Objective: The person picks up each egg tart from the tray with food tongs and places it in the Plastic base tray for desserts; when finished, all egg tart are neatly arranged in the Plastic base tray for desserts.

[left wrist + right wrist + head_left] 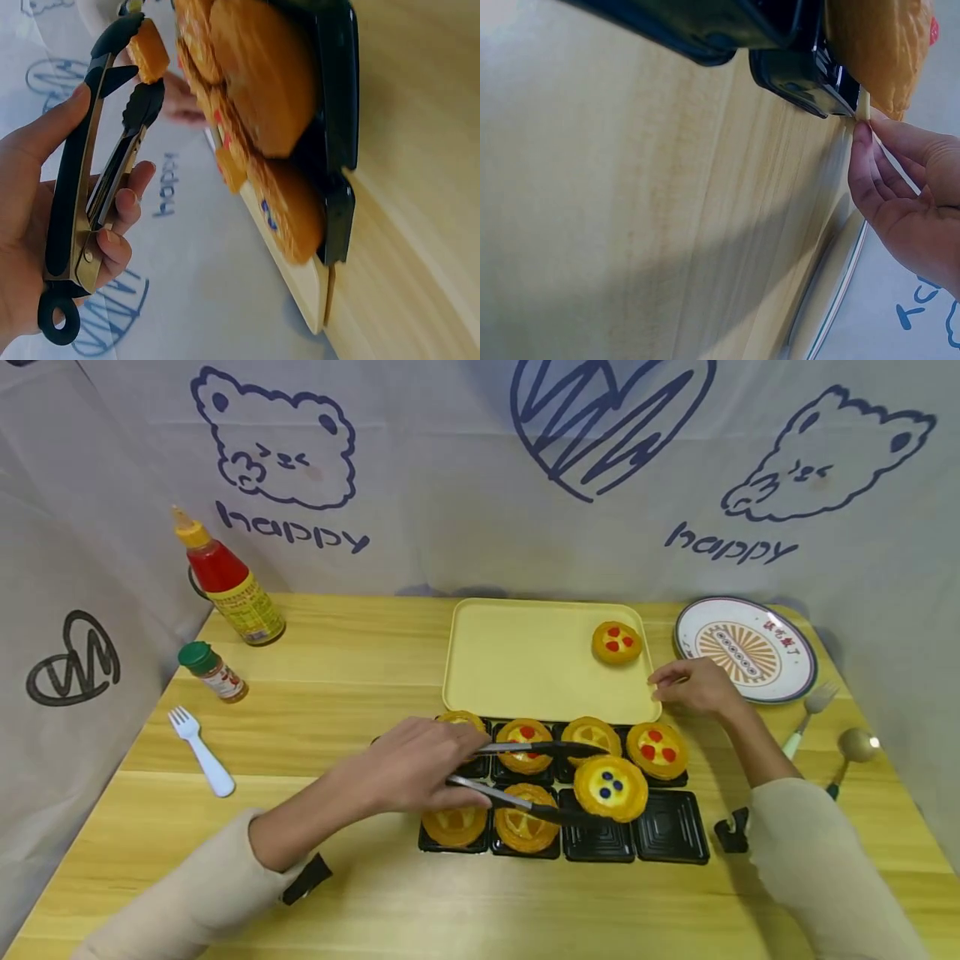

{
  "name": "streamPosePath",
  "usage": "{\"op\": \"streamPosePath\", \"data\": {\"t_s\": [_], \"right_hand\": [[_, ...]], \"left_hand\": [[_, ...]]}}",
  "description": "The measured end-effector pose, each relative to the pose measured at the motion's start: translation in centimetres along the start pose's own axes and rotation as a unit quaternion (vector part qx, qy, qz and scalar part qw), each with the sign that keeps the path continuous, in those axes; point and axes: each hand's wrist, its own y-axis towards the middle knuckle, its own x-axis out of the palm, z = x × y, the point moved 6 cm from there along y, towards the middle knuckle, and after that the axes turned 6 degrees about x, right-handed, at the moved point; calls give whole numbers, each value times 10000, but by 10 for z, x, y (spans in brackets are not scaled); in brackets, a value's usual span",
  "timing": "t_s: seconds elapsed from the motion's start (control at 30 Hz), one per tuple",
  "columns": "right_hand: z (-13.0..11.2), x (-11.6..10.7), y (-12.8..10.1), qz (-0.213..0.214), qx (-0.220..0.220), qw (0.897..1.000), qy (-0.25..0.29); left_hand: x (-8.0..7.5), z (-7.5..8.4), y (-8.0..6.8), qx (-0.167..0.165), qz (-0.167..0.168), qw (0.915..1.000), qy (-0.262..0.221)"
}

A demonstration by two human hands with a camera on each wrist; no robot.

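The left hand [416, 766] curls its fingers and thumb round the handles of a pair of black-and-metal kitchen tongs [525, 775], and the black tong tips pinch a round yellow tart with three dark blue dots [611, 787], held just above the black plastic compartment tray [671, 839] near its front row. In the left wrist view the same tongs [94, 180] lie across the palm, thumb on one arm and fingers on the other. The right hand [693, 687] rests with curled fingertips pinching the near right corner of the pale yellow rectangular serving tray [525, 664], which touches the back edge of the black tray. On that yellow tray sits one tart with red dots [617, 642], near its far right corner. Further tarts fill the black tray's other compartments.
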Motion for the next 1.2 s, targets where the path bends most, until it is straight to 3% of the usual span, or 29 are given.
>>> {"op": "streamPosePath", "data": {"t_s": [0.23,0.43,0.6,0.77,0.87,0.97,1.2], "right_hand": [[-4,-2,0,35,-137,9999,-52],[-3,-2,0,60,-139,9999,-39],[-2,-2,1,44,-142,9999,-27],[-2,-1,0,21,-80,9999,-68],[-1,-1,0,15,-86,9999,-63],[-1,-1,0,36,-122,9999,-68],[-2,1,0,44,-113,9999,-87]], "left_hand": [[12,17,2,364,-295,9974,547],[14,21,6,337,-292,9949,901],[13,21,6,221,-448,9960,745],[1,15,4,120,-394,9989,234],[-10,3,9,-67,-299,9994,-142],[-18,-17,25,-294,-149,9991,-256],[-21,-79,94,-938,134,9955,-1]]}}
